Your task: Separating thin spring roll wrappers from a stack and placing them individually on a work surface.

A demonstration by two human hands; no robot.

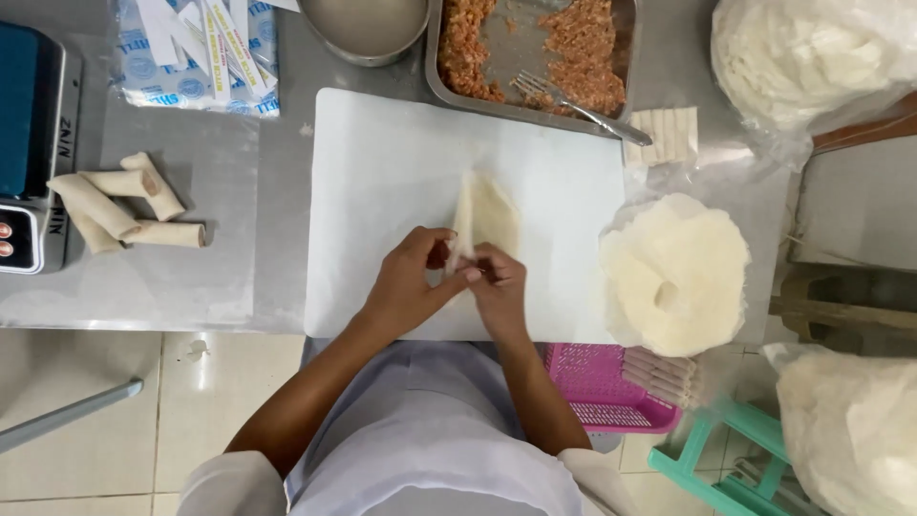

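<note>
Your left hand point(406, 287) and right hand point(497, 287) meet at the near middle of the white board point(382, 172), and both are closed on the near end of a pale wrapper point(485, 215). Your left fingers point(430, 244) are curled in tight, thumb against fingertips, pinching the wrapper's near left edge. Your right fingers point(482, 263) are bent the same way, pinching the edge just beside them, so the two hands touch. The wrapper itself lies folded on the board, pointing away from you to the far side, its broad part flat and free of your hands. To the right, half on the board's edge, sits a round stack of wrappers point(678, 272). At the far side, a metal tray point(535, 57) holds reddish filling point(583, 48) with a fork point(573, 103) resting in it, and a metal bowl point(368, 29) stands to its left. On the bench point(220, 268) at the left lie finished rolls point(124, 205) in a small heap, next to a scale point(29, 143). A pink basket point(611, 387) sits near you on the right, below the bench edge.
</note>
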